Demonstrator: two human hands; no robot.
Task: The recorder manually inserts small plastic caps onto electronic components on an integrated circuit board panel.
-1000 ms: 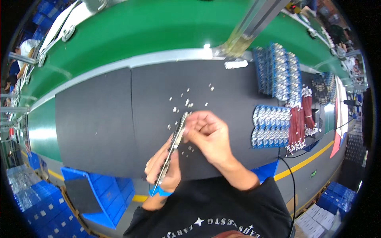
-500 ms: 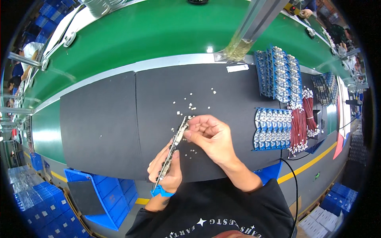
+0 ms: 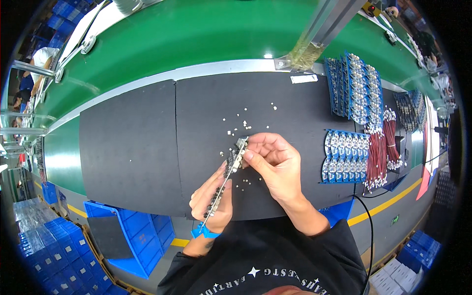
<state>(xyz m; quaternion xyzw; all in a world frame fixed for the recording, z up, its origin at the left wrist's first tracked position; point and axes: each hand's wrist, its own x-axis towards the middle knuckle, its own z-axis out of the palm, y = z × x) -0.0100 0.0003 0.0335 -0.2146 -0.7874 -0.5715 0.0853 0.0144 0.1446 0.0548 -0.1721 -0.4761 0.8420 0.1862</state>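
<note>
Your left hand (image 3: 212,199) has the long strip (image 3: 227,172) clamped edge-up in its fingers, low over the dark tabletop (image 3: 128,147), just as it did a second ago. What has changed is your right hand (image 3: 273,162): it has slid to the strip's far end, and its fingers are now pinched together on that tip. The small white bits (image 3: 241,123) lie scattered just beyond, unmoved. So the work has moved on to the strip's end.

A black T-shirt (image 3: 275,260) with white lettering and a small star covers the chest; just below the left hand (image 3: 212,199), a blue wristband (image 3: 205,232) circles the wrist.
</note>
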